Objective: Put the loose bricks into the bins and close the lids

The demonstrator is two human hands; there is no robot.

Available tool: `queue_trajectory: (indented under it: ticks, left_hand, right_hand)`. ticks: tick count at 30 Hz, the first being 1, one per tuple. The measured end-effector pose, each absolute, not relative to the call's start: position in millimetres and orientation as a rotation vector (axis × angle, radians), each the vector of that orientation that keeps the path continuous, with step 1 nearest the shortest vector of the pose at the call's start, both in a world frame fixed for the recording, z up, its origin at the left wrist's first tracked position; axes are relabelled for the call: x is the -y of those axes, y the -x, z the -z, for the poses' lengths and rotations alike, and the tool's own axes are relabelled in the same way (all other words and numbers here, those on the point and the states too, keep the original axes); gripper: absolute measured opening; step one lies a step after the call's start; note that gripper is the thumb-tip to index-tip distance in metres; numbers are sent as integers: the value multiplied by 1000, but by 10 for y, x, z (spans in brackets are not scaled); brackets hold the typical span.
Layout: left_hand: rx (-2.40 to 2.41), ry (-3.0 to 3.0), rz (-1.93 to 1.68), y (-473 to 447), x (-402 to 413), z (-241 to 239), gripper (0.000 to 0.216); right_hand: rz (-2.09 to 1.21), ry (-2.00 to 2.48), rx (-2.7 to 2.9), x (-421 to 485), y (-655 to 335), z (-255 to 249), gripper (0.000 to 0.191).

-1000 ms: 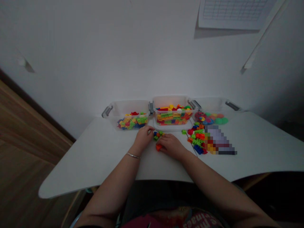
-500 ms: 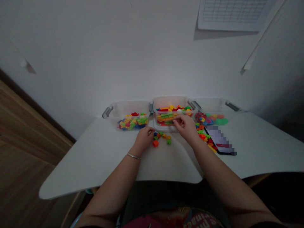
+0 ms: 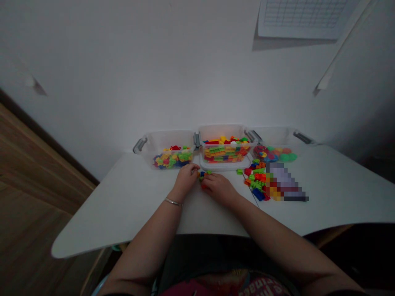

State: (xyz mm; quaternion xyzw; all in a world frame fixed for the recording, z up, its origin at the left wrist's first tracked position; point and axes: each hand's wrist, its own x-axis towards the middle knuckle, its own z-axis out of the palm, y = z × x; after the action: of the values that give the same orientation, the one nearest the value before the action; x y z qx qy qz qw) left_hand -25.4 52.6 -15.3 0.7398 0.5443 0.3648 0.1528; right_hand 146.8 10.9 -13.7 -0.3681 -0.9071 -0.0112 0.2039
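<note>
Small coloured building bricks [image 3: 202, 174] sit on the table between my two hands, in blue, yellow, green and red. My left hand [image 3: 186, 177], with a bangle at the wrist, has its fingers curled and closed on the near side of these bricks. From the right, my right hand [image 3: 219, 187] reaches in with bent fingers, closed on the same small cluster. It hides most of the cluster, so how the bricks are joined cannot be made out.
Behind my hands stand a left clear bin [image 3: 148, 154], a middle clear bin [image 3: 224, 144] and a right clear bin [image 3: 298, 146], all holding toy pieces. Loose bricks [image 3: 257, 181] lie to the right, beside a partly blurred phone [image 3: 285, 181].
My right hand has come down and left from the front of the middle bin to the bricks at my left hand. Loose bricks on the right are now uncovered. My left hand has barely moved.
</note>
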Motion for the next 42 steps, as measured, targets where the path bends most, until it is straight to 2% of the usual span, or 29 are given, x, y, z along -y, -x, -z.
queue_trajectory:
  ticks: [4,7,12,16,26,30,37,42]
  left_hand:
    - [-1564,-2125,-1033,256,-513,144,24]
    - [-1548,-2140,-1029,266,-508,161,24]
    - [-1533,-2147,-1005,300,-491,206,22]
    - [-1513,-2167,-990,338,-488,224,22]
    - [-1502,-2190,-961,312,-502,249,22]
    - [-1499,-2189,-952,293,-496,238,23]
    - [-1494,-2178,-986,245,-505,234,23]
    - [-1496,-2197,-998,208,-514,225,24]
  right_hand:
    - [2,1080,2488,-99,-1527,108,16]
    - [-42,1063,2258,-146,-1638,-31,24]
    - [133,1052,1755,-395,-2009,-393,30]
    - [190,1182,1612,-643,-2293,-521,32]
    - [310,1236,1761,-830,-2417,-201,36]
    - [301,1232,1775,-791,-2391,-182,45]
    - [276,1177,1525,-521,-2069,-25,44]
    - [-8,1162,1934,-297,-1837,267,37]
